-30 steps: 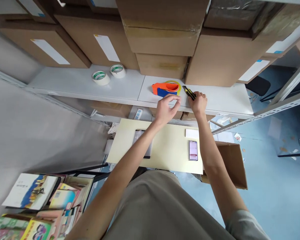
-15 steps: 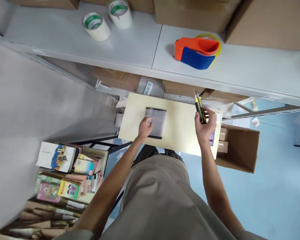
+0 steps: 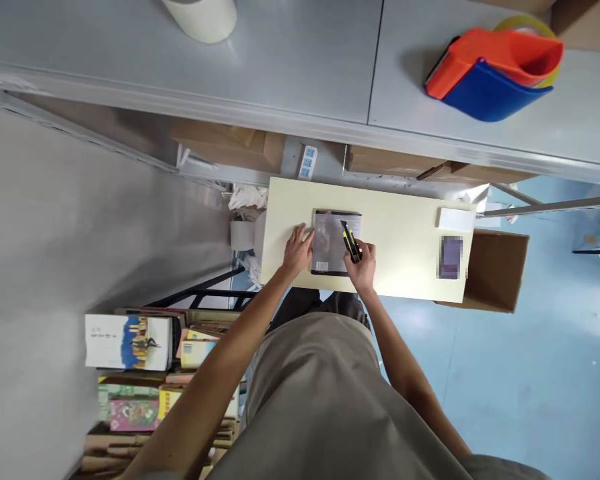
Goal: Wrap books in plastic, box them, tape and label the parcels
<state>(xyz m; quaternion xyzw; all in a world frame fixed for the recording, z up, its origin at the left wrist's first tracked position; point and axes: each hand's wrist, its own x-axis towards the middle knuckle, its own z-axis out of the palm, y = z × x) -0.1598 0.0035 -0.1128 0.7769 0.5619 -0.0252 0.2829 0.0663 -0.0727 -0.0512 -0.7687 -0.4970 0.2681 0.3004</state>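
The right hand [image 3: 363, 270] is closed around a black-and-yellow cutter [image 3: 353, 245], its far end pointing away from the body, above the right part of a dark-edged grey book [image 3: 329, 243]. Whether the blade is out is too small to tell; if it is, a slip or too much pressure could score the cover. The left hand [image 3: 297, 251] grips nothing: it lies palm down, fingers spread, at the book's left edge, and whether the fingertips touch it is unclear. That lightness matters, since an unpinned book could skid, and a blade straying leftward could nick those fingers. The book lies flat on the cream table [image 3: 400, 250], left of its middle and close to the near edge, so a pull toward the body might tip it off. Farther right, a phone [image 3: 451, 257] and a white box [image 3: 455, 219] sit well apart from the cutter, though a wide sweep of the arm could push the phone toward the open carton [image 3: 503, 270] just beyond the table's end.
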